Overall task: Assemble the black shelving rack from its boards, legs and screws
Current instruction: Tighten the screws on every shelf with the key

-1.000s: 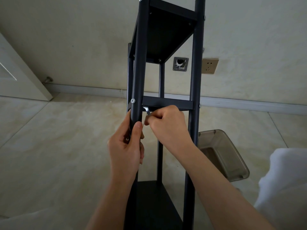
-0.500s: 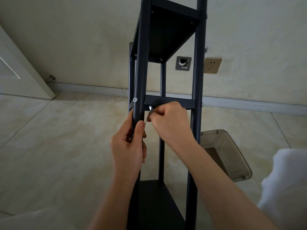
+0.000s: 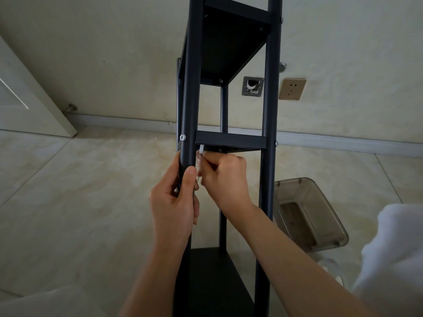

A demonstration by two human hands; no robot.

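Black metal makes up the tall, narrow shelving rack [image 3: 231, 143], which stands upright on the pale marbled floor tiles [image 3: 91, 191] and fills the middle of the view from 12 o'clock down to 6 o'clock. Its round tubular legs carry three dark boards: one high at 12 o'clock, a middle board [image 3: 230, 141] at the centre, and a bottom board [image 3: 215, 277] near 6 o'clock. A silver screw head [image 3: 182, 137] sits on the near left leg [image 3: 190, 92], level with the middle board.

The left hand [image 3: 175, 202] wraps its fingers and thumb around that near left leg just below the screw. The right hand [image 3: 225, 177], at 3 o'clock of the left one and almost touching it, pinches a small silver hex key [image 3: 201, 150] whose tip points up under the left corner of the middle board.

At 4 o'clock a smoky translucent plastic bin [image 3: 313, 213] lies on the floor beside the rack's right legs. On the cream wall, at 1 o'clock, are a square metal plate [image 3: 252, 86] and a gold wall socket [image 3: 292, 89]. A white door [image 3: 27, 94] stands at 9 o'clock
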